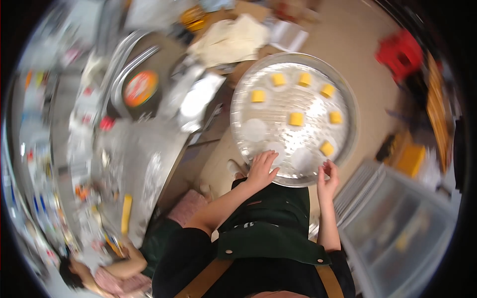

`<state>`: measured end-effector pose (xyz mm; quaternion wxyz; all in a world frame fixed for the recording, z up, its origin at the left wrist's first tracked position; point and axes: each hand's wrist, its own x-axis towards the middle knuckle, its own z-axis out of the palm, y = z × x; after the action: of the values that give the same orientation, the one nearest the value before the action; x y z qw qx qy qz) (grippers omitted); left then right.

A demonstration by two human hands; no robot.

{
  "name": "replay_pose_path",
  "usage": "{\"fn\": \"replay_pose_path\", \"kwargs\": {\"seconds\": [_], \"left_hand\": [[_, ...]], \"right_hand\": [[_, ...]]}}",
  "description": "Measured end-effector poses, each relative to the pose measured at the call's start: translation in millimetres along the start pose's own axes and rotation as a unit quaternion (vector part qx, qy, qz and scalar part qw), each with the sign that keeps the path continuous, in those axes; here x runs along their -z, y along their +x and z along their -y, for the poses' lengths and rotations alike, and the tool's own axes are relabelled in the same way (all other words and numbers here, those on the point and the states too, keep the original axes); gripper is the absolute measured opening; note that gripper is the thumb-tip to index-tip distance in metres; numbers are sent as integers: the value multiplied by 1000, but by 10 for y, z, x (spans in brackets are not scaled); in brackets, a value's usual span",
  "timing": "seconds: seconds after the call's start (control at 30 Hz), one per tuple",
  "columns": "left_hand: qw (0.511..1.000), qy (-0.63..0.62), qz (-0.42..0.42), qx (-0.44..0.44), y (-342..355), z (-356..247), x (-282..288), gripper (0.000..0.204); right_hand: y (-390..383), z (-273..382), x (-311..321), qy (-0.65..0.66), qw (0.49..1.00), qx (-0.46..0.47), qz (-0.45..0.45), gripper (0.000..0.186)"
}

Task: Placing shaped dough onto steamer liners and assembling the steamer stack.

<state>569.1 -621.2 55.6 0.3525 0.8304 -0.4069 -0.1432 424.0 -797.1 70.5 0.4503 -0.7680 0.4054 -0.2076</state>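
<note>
In front of me is a large round metal tray (271, 116) with a shiny, ridged bottom. Several yellow cubes (296, 119) sit on it, spaced apart, with white paper rounds under at least some of them. Three white rounds near the tray's near left side, such as one paper round (254, 130), carry no cube. My left hand (261, 170) reaches over the near rim with its fingers apart, at the edge of a bare round. At the near right rim my right hand (328, 180) has slightly bent fingers and the thumb apart, just below the nearest cube; I see nothing in it.
To the left, a metal table (141, 149) holds foil, a round lid, a yellow stick-shaped piece (126, 213) and blurred items. A co-worker (119, 268) is at lower left. A translucent bin (397, 223) stands right; a red plastic object (400, 54) lies farther off.
</note>
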Motion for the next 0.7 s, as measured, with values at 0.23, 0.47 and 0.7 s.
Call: {"fn": "replay_pose_path", "kwargs": {"seconds": [0.23,0.47,0.7], "left_hand": [[948,52,-232,210,-1154,609,848,42],[839,177,-367,360,-2317,1271,1621,45],[711,313,-380,502,-3790,2178,2602,63]], "right_hand": [[73,707,-983,16,973,131,187,26],[-468,1451,-2030,28,899,217,381,23],[-1266,1925,-3118,-77,737,411,531,32]]}}
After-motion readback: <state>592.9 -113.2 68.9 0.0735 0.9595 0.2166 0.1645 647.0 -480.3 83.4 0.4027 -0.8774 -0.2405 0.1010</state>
